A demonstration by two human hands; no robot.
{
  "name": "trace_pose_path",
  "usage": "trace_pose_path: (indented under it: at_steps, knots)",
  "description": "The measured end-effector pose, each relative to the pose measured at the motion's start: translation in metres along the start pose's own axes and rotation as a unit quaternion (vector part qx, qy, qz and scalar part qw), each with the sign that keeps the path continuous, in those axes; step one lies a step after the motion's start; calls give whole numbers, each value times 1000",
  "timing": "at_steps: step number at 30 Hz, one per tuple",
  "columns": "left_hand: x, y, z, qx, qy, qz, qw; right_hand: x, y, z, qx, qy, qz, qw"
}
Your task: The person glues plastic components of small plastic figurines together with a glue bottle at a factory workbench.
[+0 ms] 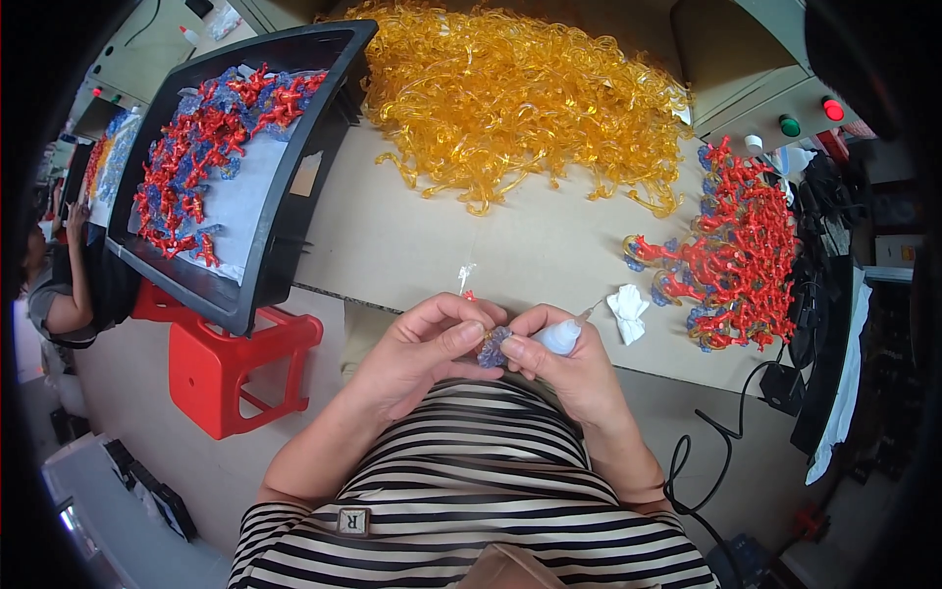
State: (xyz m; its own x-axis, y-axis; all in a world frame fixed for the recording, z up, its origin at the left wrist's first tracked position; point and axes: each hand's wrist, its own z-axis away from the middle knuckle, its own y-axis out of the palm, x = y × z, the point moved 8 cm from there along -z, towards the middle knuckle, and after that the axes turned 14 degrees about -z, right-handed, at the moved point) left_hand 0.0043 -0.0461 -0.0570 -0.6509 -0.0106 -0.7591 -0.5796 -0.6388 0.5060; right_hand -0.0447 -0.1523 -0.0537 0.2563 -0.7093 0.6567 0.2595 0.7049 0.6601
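In front of my striped shirt, my left hand [429, 349] pinches a small plastic figurine [494, 348], of which a bluish-purple translucent part and a bit of red show. My fingers cover the rest of it. My right hand [579, 375] presses thumb and fingertip against the same figurine. It also holds a small whitish squeeze bottle [558, 337] with a thin needle tip pointing up to the right. A crumpled white tissue [628, 314] lies on the table just beyond that tip.
Amber translucent curled pieces [520, 98] are heaped across the table's back. Red and blue figurines [741, 255] cluster at the right. A black tray [257, 265] of similar figurines stands left, above a red stool [201, 378]. A black cable [728, 432] hangs at right; another person's arm [77, 265] shows far left.
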Motion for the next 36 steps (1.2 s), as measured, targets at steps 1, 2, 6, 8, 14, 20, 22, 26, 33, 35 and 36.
trace_pose_path:
  at_steps: [1, 2, 6, 8, 14, 20, 22, 26, 33, 35, 36]
  knots:
    - [0, 0, 0, -1, -2, -2, 1000, 0, 0, 0, 0, 0, 0, 1000]
    - [0, -1, 1, -3, -5, -3, 1000, 0, 1, 0, -3, 2, -2, 1000]
    - [2, -1, 1, -2, -8, 0, 1000, -1, 1, 0, -7, 3, -3, 1000]
    - [1, 1, 1, 0, -12, 6, 1000, 0, 1, 1, -5, 1, -7, 1000]
    - [-13, -1, 3, -18, 25, -12, 999, 0, 3, -3, -4, -13, 1, 1000]
    - [-46, 6, -3, -35, 99, -99, 989, 43, -13, 13, -86, -188, 188, 960]
    - [-61, 9, -8, -53, 153, -176, 971, 70, -11, 37, -138, -313, 395, 853]
    - [-73, 29, -28, -63, 241, -368, 896, 80, -39, 64, -269, -351, 507, 740]
    - [-62, 85, -80, 20, 300, -590, 750, 61, -24, 58, -150, -348, 577, 724]
    - [-51, 95, -90, 63, 307, -593, 742, 57, -17, 55, -108, -348, 571, 736]
    - [-49, 101, -93, 80, 305, -590, 743, 57, -17, 54, -108, -348, 570, 736]
